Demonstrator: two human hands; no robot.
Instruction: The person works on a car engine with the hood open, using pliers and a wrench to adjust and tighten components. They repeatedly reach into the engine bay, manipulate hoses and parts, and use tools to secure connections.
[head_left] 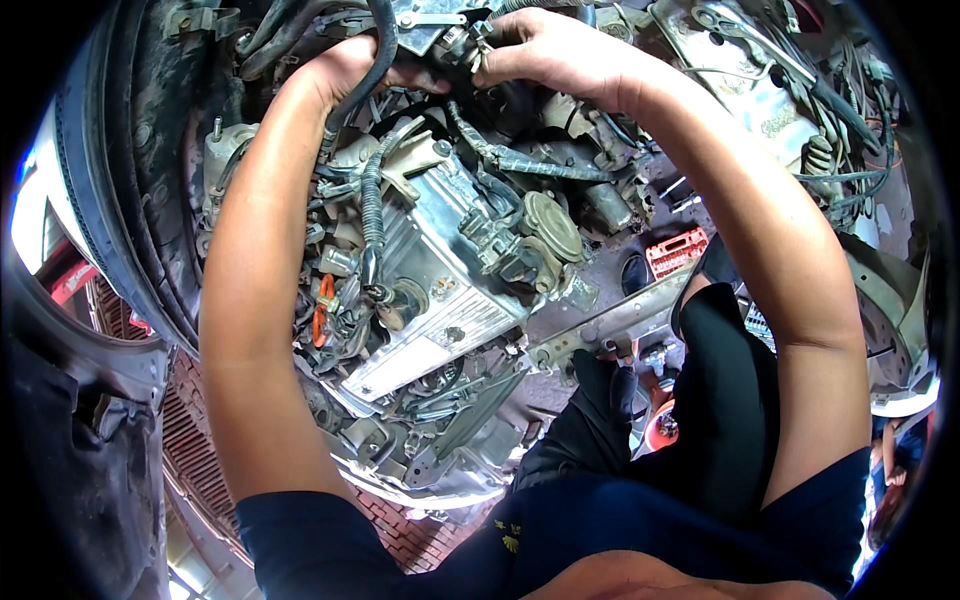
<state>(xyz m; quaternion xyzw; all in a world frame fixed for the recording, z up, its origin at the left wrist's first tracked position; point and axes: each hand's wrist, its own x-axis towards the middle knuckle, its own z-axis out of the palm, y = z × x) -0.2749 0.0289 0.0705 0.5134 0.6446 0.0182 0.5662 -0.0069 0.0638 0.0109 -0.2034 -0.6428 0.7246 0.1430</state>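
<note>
My left hand (350,62) reaches in at the top of the engine bay, partly behind a black hose (378,50), its fingers curled under a metal bracket (424,30); what they grip is hidden. Just right of it, my right hand (515,50) pinches a small metal fitting (476,48) beside that bracket. Below both hands lie a finned metal engine cover (418,330), a corrugated sleeve (372,210), wrapped hoses (540,165) and a round metal part (548,225). An orange clip-like piece (323,310) sits among cables at the left of the cover.
A red socket case (676,250) and an orange bucket (660,428) are below, near my bent leg (725,380). The car's curved body edge (105,200) borders the left; a metal crossmember (570,335) runs below. Another person (890,460) shows at the lower right edge.
</note>
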